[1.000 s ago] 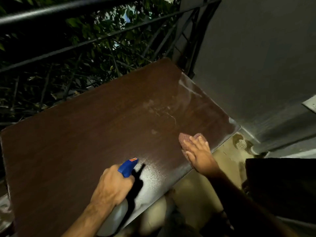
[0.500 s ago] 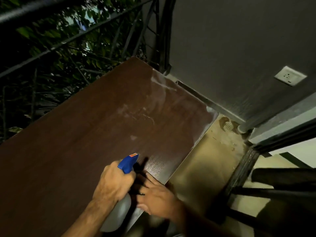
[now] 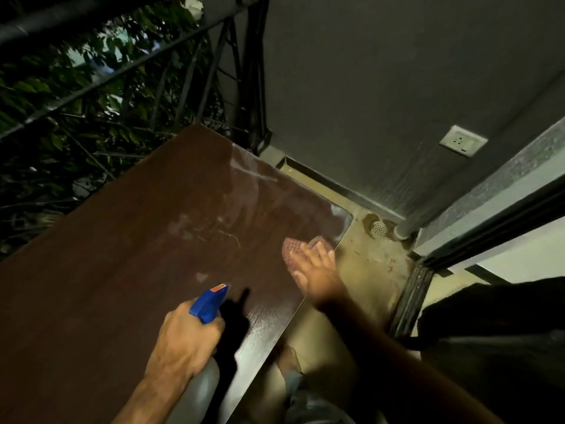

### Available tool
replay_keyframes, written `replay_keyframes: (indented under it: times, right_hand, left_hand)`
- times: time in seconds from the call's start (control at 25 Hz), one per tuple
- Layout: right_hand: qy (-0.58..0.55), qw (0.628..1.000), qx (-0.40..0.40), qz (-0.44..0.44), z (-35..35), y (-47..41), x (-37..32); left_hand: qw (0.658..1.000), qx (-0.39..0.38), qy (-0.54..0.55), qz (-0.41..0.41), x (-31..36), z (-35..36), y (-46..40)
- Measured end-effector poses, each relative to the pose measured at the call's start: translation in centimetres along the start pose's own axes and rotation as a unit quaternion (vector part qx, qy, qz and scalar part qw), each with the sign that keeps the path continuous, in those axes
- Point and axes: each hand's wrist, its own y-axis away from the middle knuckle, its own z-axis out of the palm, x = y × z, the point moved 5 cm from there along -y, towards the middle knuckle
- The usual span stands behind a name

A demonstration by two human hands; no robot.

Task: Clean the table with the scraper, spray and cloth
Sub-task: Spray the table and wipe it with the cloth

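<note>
A dark brown wooden table (image 3: pixel 122 255) fills the left and centre of the head view, with pale smears near its far right corner and middle. My left hand (image 3: pixel 186 341) grips a spray bottle (image 3: pixel 209 304) with a blue trigger head and pale body, held over the table's near edge, nozzle pointing across the top. My right hand (image 3: pixel 315 270) presses flat, fingers spread, on a pinkish checked cloth (image 3: pixel 293 249) at the table's right edge, near the far right corner. The hand is motion-blurred. No scraper is in view.
A dark metal railing (image 3: pixel 122 65) with foliage behind runs along the table's far side. A grey wall (image 3: pixel 397 87) with a socket (image 3: pixel 463 144) stands to the right. A floor drain (image 3: pixel 379 228) and a door frame (image 3: pixel 489 228) lie beyond the table's right edge.
My right hand was down at the near edge beside the bottle half a second ago; it now presses the cloth further up the right edge. The left hand and bottle held still.
</note>
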Motion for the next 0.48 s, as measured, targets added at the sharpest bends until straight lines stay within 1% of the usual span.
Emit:
replay_keyframes:
  times: [0.04, 0.16, 0.2, 0.28, 0.36, 0.4, 0.48]
  right_hand:
    - [0.014, 0.999, 0.000, -0.046, 0.9, 1.3, -1.7]
    - [0.022, 0.983, -0.051, -0.176, 3.1, 5.8, -5.6]
    - [0.018, 0.978, -0.058, -0.202, 3.2, 6.5, -5.8]
    - [0.037, 0.973, -0.053, -0.222, 2.8, 5.9, -4.7]
    - [0.057, 0.978, -0.057, -0.190, 1.5, 3.3, -2.2]
    - [0.066, 0.984, -0.050, -0.156, 0.5, 1.4, -0.3]
    - [0.064, 0.996, -0.015, -0.058, -2.3, -2.7, 3.8]
  left_hand:
    - [1.000, -0.001, 0.008, -0.001, 0.5, 0.0, -0.3]
    - [1.000, -0.010, 0.007, -0.007, 1.8, 0.3, -1.5]
    - [1.000, -0.012, 0.001, -0.011, 2.1, 0.4, -1.9]
    - [1.000, -0.022, -0.015, -0.011, 2.6, 0.8, -2.9]
    - [0.999, -0.031, -0.039, -0.011, 3.0, 1.4, -3.8]
    - [0.998, -0.038, -0.048, -0.012, 3.2, 1.7, -4.3]
    - [0.997, -0.045, -0.067, -0.007, 3.7, 2.3, -5.2]
